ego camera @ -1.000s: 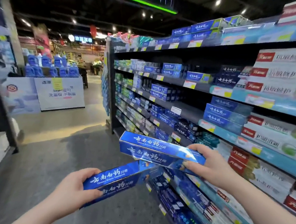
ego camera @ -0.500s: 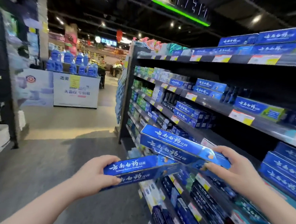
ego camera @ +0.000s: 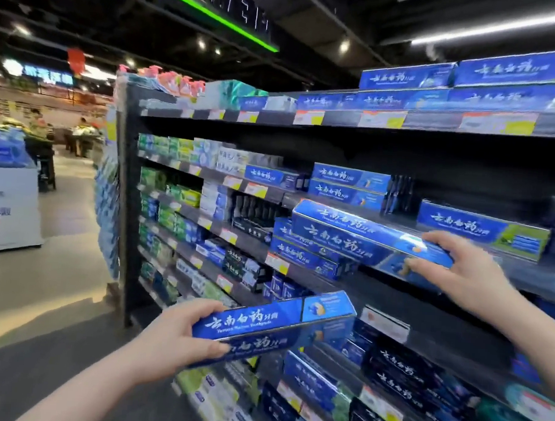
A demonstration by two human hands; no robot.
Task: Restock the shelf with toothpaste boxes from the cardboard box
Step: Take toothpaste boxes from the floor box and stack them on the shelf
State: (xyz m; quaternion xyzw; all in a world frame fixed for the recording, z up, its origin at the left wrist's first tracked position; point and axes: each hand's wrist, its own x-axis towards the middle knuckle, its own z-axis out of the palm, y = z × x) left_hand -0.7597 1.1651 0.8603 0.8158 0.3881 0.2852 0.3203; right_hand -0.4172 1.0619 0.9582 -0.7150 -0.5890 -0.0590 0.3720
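The right hand (ego camera: pixel 459 272) gripped one end of a long blue cardboard toothpaste box (ego camera: pixel 359 235), held level just in front of a dark shelf board (ego camera: pixel 395 294) with bare space on it, near matching blue boxes (ego camera: pixel 309 257) stacked there. The left hand (ego camera: pixel 175 331) gripped a second long blue toothpaste box (ego camera: pixel 275 322) lower down, apart from the shelf. Neither box was placed yet. The cardboard supply box was out of view, so the number left could not be told.
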